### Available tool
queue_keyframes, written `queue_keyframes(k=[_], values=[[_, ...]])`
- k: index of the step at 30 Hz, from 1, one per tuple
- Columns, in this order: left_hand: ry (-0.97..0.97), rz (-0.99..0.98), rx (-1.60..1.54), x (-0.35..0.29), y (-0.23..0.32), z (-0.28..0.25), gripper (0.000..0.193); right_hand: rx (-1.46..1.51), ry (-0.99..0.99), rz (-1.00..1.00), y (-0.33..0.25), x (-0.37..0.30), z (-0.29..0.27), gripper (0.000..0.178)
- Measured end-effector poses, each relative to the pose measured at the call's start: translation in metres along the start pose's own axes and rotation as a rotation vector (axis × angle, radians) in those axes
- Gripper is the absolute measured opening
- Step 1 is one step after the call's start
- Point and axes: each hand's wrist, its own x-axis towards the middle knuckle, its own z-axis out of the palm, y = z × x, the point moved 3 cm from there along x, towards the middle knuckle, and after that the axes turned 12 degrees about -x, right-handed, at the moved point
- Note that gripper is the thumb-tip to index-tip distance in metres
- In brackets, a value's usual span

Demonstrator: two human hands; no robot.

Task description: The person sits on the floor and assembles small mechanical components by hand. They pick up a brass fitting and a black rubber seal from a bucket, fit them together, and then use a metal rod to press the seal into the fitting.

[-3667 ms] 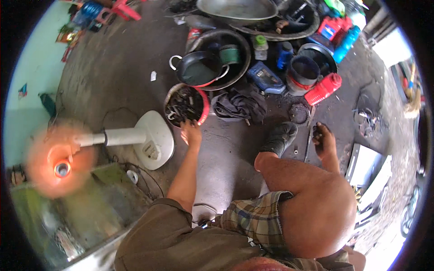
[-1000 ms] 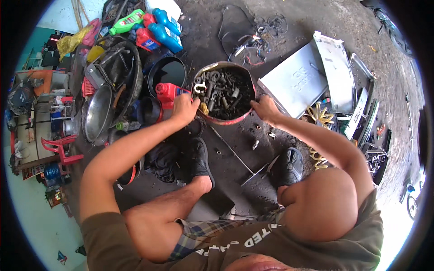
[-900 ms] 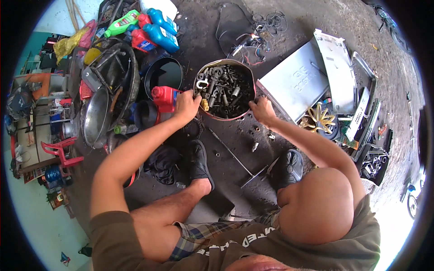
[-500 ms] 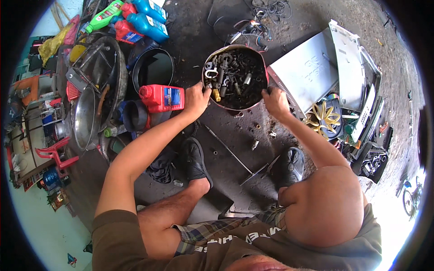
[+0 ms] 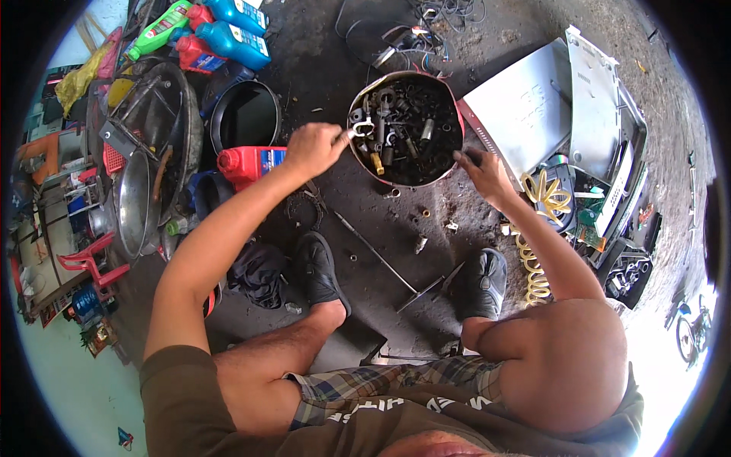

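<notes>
A round pan [image 5: 401, 183] with a reddish side stands on the floor before me, full of dark, greasy metal parts. Among them lie a silvery open-loop part [image 5: 363, 128], a yellow fitting [image 5: 377, 162] and a silver cylinder [image 5: 428, 129]. My left hand [image 5: 314, 150] is at the pan's left rim, its fingers pinched together beside the silvery loop. A small pale glint shows at the fingertips; what they hold I cannot make out. With bent fingers, my right hand [image 5: 487, 179] grips the pan's rim at the lower right.
A red bottle [image 5: 242, 164] stands left of my left wrist, near a black bucket [image 5: 245, 116]. Silver metal panels [image 5: 525, 107] lean at the right beside a coiled yellow hose [image 5: 544, 196]. A T-handled rod [image 5: 381, 255] and small loose parts lie between my shoes.
My left hand has shifted up along the pan's left side, and its fingers are now pinched by the silvery loop. The right hand stays at the rim. The whole view has shifted slightly.
</notes>
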Motion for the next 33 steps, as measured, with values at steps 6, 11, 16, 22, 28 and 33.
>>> queue_keyframes(k=[6,11,16,22,28,33], values=[[0.067,0.516,0.054,0.046,0.035,-0.006,0.020,0.020,-0.088,0.003,0.014,-0.058,0.010,0.048],[-0.142,0.803,0.079,0.067,0.077,0.050,0.040,0.084,-0.169,0.016,0.014,-0.093,0.030,0.039],[-0.254,0.815,0.226,0.069,0.084,0.069,0.044,0.059,-0.215,0.022,0.006,-0.103,0.034,0.040],[-0.261,0.756,0.287,0.068,0.063,0.042,0.040,0.061,-0.174,0.039,-0.002,-0.100,0.016,0.040],[-0.327,0.711,0.195,0.042,0.058,0.035,0.018,0.090,-0.122,0.005,0.009,-0.098,0.020,0.038],[-0.169,0.740,0.157,0.029,0.069,0.043,0.033,0.150,-0.177,0.049,0.012,-0.097,0.029,0.040]])
